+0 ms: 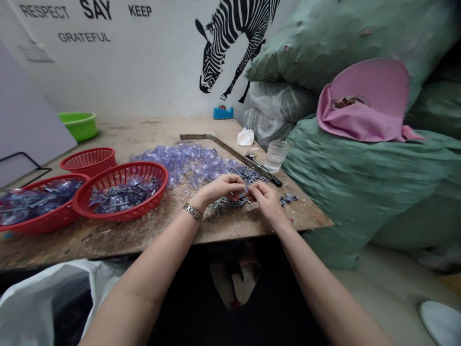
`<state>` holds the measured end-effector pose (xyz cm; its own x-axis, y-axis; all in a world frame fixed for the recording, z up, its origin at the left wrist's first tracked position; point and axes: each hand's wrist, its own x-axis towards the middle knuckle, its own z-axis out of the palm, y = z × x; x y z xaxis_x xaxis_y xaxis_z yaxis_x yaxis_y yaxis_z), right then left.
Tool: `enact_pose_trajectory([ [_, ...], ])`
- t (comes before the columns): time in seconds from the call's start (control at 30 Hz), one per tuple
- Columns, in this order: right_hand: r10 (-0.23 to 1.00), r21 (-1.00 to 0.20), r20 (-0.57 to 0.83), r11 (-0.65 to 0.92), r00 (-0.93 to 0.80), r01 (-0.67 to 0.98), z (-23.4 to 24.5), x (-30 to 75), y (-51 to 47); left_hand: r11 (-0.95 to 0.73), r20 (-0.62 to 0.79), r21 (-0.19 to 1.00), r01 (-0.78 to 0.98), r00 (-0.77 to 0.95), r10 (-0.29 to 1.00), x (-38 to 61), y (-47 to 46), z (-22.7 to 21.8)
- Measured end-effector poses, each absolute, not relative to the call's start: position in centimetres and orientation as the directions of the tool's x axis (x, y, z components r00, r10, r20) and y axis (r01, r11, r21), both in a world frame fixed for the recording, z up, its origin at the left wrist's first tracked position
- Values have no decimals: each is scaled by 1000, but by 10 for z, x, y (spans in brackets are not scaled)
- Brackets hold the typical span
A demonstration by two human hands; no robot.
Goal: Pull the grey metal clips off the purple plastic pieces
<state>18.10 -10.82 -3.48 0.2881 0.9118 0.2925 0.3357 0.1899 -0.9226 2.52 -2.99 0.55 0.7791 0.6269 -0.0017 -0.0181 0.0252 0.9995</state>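
Note:
Both hands meet over the near edge of a worn wooden table (144,230). My left hand (221,188), with a metal watch (192,211) on its wrist, has its fingers curled in a pinch around a small part that I cannot make out. My right hand (264,197) is also pinched, its fingertips touching the left hand's. Under and behind them lies a heap of small dark metal clips (248,175). A larger pile of clear bluish plastic pieces (183,163) spreads just beyond the hands.
Three red mesh baskets (122,190) (34,209) (88,159) stand at left, two holding assembled pieces. A glass cup (276,155), a long metal bar (223,146), a green basin (78,125) and a blue tape dispenser (223,113) are farther back. Big green sacks (360,192) crowd the right; a white bag (43,293) lies lower left.

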Motion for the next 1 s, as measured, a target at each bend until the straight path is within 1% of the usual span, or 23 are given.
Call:
enact_pose_trajectory([
  [0.03,912,-920,292,184,289,347,-33,180,-104,21,25,999,-50,759,650,25,-25,7],
  [0.1,913,-911,294,179,284,370,-31,178,-96,13,93,988,-152,668,738,26,-15,10],
  [0.2,911,-864,328,182,250,470,-27,178,-83,2,162,936,-352,437,885,26,0,15],
  [0.3,906,-734,376,163,196,659,-21,180,-70,-5,139,866,-501,231,963,22,12,13],
  [0.4,917,-580,381,140,116,802,-14,180,-57,28,47,836,-548,123,991,18,17,4],
  [0.5,935,-432,353,123,42,893,-10,178,-42,83,-44,820,-566,83,996,15,19,-3],
  [0.6,949,-305,315,105,-4,946,-9,174,-26,92,-69,799,-594,61,996,15,20,-3],
  [0.67,957,-256,290,73,5,964,-10,171,-17,92,-79,795,-599,48,996,15,21,-2],
  [0.83,970,-205,238,-2,52,979,-10,171,0,82,-86,802,-592,21,996,13,22,-2],
  [1.0,959,-211,274,-16,75,977,-17,186,9,62,-67,811,-582,14,998,12,22,-5],
])
